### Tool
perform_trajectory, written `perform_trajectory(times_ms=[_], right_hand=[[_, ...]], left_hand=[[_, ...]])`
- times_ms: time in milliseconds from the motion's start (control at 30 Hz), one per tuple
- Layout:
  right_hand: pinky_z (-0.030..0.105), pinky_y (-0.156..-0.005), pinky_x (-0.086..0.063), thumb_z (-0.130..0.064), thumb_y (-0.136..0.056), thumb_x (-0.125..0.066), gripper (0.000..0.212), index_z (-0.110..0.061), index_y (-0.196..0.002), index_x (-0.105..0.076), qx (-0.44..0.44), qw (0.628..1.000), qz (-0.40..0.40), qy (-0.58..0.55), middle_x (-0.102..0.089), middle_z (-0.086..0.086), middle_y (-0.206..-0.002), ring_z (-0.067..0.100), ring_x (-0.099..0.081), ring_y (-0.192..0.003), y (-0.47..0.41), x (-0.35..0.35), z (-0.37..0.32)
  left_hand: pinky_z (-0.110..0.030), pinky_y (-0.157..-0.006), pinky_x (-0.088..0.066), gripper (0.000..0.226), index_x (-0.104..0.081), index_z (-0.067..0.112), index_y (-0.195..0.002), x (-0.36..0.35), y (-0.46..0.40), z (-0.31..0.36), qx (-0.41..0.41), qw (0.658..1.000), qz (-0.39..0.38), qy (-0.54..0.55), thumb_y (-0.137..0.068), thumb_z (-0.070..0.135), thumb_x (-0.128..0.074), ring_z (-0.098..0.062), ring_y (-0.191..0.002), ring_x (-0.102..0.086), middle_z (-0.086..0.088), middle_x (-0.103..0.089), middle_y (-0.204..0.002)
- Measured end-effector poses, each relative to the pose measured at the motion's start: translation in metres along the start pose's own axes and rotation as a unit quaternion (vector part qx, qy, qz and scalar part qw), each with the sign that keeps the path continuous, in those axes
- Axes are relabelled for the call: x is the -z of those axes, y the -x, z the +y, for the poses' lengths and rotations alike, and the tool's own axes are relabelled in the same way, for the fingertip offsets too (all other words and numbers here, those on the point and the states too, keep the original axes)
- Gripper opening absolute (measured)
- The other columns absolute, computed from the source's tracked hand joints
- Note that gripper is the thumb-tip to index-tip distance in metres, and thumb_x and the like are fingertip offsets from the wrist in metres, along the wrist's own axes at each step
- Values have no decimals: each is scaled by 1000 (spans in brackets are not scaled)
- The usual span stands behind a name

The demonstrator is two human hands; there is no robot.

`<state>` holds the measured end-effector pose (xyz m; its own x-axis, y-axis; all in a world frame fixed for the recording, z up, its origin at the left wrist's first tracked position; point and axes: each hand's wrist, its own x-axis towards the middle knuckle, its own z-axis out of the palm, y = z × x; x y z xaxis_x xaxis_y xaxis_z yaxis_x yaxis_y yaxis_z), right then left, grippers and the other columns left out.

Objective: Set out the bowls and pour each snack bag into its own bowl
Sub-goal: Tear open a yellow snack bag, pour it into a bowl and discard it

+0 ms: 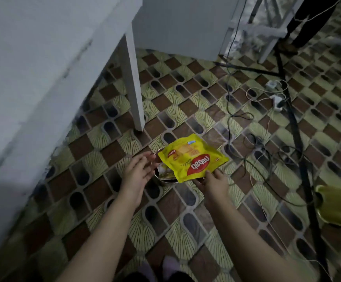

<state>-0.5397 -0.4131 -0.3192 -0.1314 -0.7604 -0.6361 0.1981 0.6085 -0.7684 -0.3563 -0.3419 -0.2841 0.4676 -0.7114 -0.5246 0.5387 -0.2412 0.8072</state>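
Note:
A yellow snack bag [192, 157] with a red oval logo lies over a metal bowl [166, 180] that stands on the patterned floor. My right hand [213, 181] pinches the bag's near corner, thumb on top. My left hand [140, 169] hovers just left of the bowl with its fingers straight and spread, holding nothing. Another pale packet [162, 168] shows inside the bowl under the yellow bag. Most of the bowl is hidden by the bag.
A white table [43, 58] with a white leg [134, 88] stands to the left. Cables, a black stand [293, 119] and power adapters [277, 100] sprawl over the floor to the right. A yellow-green object [338, 206] sits at the right edge. Another person's legs show at top right.

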Motion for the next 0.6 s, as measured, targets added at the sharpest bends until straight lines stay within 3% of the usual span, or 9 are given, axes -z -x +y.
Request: perform_trajectory(times_ms=[167,333,400,467,500,600], right_hand=[[35,-62,-61,0,-101,-41,23,1,-117,-58,-48,998,10,-44,-63,22,-110,36,-65,-93,-102,-18,103],[42,-74,-59,-1,-99,-49,24,1,-120,-59,-68,997,24,-35,-65,21,-110,36,-66,-96,-182,-33,180],[36,-59,-59,-8,-99,-52,15,2,-107,-59,-101,995,-15,10,-63,24,-98,33,-66,-82,-205,-34,199],[24,-38,-45,-21,-100,-50,21,-5,-88,-54,-135,987,-31,85,-53,15,-79,22,-53,-60,-214,-32,206],[23,-38,-42,-25,-100,-48,24,-6,-88,-54,-131,984,-35,116,-54,12,-78,21,-52,-57,-214,-32,205],[34,-58,-54,-24,-101,-45,21,-9,-105,-58,-52,991,-38,115,-69,15,-95,28,-67,-71,-178,-40,173]], left_hand=[[-31,-82,-50,22,-63,20,-113,29,-79,-87,1,999,22,-24,-103,18,-44,-18,-99,-68,0,-70,-111],[-32,-85,-51,22,-64,22,-114,53,-136,-143,-8,998,27,-50,-103,19,-45,-18,-104,-68,3,-72,-111],[-34,-89,-51,22,-64,22,-114,59,-148,-157,-11,998,27,-63,-102,20,-46,-19,-106,-68,3,-73,-110],[-38,-95,-51,23,-63,22,-116,63,-153,-162,-6,996,24,-81,-102,20,-45,-19,-106,-68,3,-73,-109],[-39,-98,-50,23,-63,21,-118,63,-153,-161,-6,996,22,-89,-102,20,-45,-19,-105,-68,3,-73,-109],[-36,-94,-52,25,-61,20,-121,52,-138,-140,-15,994,13,-108,-103,22,-44,-17,-105,-68,4,-72,-111]])
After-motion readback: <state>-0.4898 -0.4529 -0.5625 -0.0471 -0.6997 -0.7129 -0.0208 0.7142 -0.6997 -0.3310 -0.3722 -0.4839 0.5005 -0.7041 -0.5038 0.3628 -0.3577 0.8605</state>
